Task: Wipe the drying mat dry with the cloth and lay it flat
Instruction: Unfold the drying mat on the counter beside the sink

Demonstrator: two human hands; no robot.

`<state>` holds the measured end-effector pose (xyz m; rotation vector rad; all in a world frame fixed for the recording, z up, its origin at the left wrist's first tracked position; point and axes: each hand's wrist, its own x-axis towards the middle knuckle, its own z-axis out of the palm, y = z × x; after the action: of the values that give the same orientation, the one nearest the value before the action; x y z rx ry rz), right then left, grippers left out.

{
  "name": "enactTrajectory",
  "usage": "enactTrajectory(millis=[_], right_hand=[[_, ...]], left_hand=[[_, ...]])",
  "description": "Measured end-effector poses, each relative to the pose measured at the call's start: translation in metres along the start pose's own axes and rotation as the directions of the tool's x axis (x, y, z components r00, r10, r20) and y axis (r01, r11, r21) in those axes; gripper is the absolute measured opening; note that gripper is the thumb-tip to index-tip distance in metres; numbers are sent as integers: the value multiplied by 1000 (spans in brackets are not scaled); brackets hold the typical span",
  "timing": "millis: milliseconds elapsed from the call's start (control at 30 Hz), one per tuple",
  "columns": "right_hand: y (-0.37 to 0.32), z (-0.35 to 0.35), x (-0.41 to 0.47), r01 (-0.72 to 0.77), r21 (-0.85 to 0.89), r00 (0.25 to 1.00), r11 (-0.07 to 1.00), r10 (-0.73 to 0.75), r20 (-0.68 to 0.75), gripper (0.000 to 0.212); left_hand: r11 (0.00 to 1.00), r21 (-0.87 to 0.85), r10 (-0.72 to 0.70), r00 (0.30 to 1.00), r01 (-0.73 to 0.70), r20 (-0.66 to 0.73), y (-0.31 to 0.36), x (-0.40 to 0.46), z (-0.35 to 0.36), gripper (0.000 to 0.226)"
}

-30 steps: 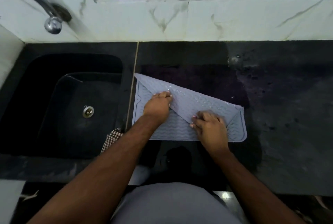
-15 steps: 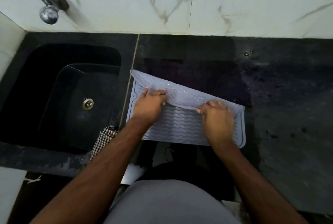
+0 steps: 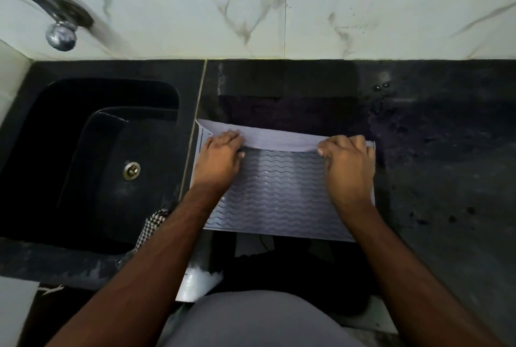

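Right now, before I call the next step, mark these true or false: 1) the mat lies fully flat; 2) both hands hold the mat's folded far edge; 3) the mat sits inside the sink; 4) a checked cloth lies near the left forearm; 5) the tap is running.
1) False. The drying mat has its far edge folded over toward the person.
2) True. The left hand and the right hand each grip that flap.
3) False. It lies on the dark counter, right of the sink.
4) True. The checked cloth lies at the sink's near edge.
5) False. No water shows at the tap.
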<state>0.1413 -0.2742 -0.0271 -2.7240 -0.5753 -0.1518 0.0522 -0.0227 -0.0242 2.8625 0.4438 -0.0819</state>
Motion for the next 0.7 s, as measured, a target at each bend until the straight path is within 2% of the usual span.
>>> enactTrajectory(millis=[133, 300, 433, 700], right_hand=[[4, 11, 11, -45, -19, 998, 999, 46, 46, 24], [5, 20, 16, -74, 31, 995, 997, 72, 67, 45], [-9, 27, 20, -55, 64, 994, 996, 49, 103, 63], [-65, 32, 22, 95, 121, 981, 988, -114, 155, 53]], left_hand=[[999, -40, 10, 997, -7, 76, -2, 4, 7, 56], [994, -107, 31, 999, -26, 44, 2, -1, 9, 69], [991, -132, 22, 1000, -20, 11, -2, -8, 11, 69], [979, -204, -29, 999, 21, -39, -20, -28, -3, 63]])
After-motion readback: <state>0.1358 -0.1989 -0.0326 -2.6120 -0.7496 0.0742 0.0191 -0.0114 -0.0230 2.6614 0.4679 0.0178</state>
